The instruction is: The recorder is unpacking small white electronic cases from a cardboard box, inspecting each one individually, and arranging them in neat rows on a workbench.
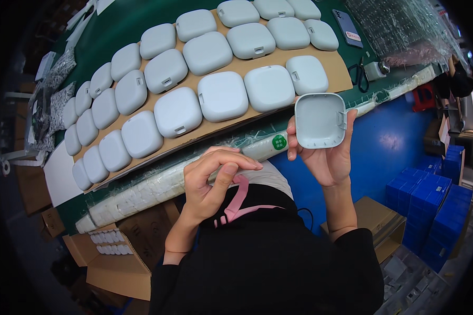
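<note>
My right hand (327, 160) grips a light grey plastic shell (320, 119), a square cover with rounded corners. Its hollow inside faces up, showing small ribs along the rim and a slot on the right side. The thumb and fingers hold it from opposite sides. My left hand (207, 176) hovers in front of the table's padded edge with nothing visible in it, its fingers loosely bent and the thumb apart from the palm. Beyond both hands, several matching shells (223, 96) lie in rows, domed side up, on a cardboard sheet (337, 71).
A green table (278, 122) carries the sheet and has a plastic-wrapped padded edge (157, 191). Scissors (360, 75) and a phone (347, 27) lie at the right, near clear plastic packaging (404, 26). An open carton (118, 273) with packed pieces stands lower left; blue boxes (418, 197) stack at right.
</note>
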A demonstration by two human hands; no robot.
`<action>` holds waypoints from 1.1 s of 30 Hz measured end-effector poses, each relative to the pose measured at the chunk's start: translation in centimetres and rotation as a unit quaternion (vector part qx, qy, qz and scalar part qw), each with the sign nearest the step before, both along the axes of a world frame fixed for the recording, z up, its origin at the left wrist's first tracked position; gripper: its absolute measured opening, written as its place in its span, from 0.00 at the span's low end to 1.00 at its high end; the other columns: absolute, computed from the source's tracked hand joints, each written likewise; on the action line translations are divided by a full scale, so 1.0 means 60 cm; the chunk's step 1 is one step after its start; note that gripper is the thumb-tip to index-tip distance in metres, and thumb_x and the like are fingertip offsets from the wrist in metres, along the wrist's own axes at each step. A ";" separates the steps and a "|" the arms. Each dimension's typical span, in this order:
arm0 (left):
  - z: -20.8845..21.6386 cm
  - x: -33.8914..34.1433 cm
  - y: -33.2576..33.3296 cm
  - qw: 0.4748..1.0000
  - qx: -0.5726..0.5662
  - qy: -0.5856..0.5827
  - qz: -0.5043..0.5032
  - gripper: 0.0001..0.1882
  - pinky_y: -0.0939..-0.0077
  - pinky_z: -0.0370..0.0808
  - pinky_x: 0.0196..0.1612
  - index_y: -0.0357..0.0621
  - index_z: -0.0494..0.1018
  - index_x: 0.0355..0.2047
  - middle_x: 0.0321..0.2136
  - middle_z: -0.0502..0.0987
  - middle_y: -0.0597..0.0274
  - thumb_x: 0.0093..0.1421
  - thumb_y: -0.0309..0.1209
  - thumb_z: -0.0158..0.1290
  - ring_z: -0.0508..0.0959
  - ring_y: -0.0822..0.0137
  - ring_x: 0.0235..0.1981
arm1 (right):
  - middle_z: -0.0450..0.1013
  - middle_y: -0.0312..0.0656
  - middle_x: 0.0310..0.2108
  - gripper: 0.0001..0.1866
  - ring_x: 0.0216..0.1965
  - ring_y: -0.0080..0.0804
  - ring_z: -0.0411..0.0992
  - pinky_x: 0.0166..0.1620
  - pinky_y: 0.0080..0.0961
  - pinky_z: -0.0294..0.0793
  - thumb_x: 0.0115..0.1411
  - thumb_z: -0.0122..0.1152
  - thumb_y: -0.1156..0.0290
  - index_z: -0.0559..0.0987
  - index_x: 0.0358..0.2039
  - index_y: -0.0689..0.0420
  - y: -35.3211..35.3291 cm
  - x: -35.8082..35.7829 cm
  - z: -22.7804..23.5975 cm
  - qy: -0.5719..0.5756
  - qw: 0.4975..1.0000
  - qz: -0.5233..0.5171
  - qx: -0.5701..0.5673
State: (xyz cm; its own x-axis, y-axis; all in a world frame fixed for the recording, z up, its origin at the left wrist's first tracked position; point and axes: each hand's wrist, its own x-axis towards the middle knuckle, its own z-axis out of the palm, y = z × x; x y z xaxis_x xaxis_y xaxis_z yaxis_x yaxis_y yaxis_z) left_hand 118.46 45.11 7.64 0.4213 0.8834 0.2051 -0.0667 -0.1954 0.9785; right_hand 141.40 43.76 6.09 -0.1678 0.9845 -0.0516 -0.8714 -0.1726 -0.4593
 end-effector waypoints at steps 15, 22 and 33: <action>0.001 0.015 0.005 1.000 -0.006 -0.002 -0.003 0.11 0.73 0.70 0.51 0.40 0.78 0.33 0.31 0.84 0.60 0.66 0.30 0.47 0.78 0.69 0.34 | 0.71 0.58 0.49 0.51 0.44 0.43 0.75 0.36 0.32 0.80 0.53 0.55 0.30 0.62 0.62 0.63 0.015 0.060 0.013 -0.320 0.930 -0.122 0.137; 0.002 0.017 0.007 1.000 -0.001 0.007 -0.003 0.10 0.73 0.70 0.52 0.40 0.79 0.33 0.31 0.84 0.61 0.65 0.29 0.47 0.78 0.69 0.34 | 0.73 0.43 0.52 0.41 0.48 0.34 0.70 0.52 0.30 0.71 0.37 0.79 0.67 0.74 0.55 0.58 0.089 0.201 0.086 -0.733 0.608 -0.216 0.217; 0.006 0.023 -0.001 0.999 -0.033 0.021 0.014 0.10 0.73 0.70 0.52 0.40 0.79 0.33 0.31 0.84 0.61 0.65 0.28 0.47 0.78 0.69 0.34 | 0.72 0.38 0.52 0.30 0.48 0.34 0.68 0.53 0.29 0.68 0.39 0.76 0.71 0.80 0.47 0.58 0.146 0.212 0.112 -0.784 0.542 -0.094 0.286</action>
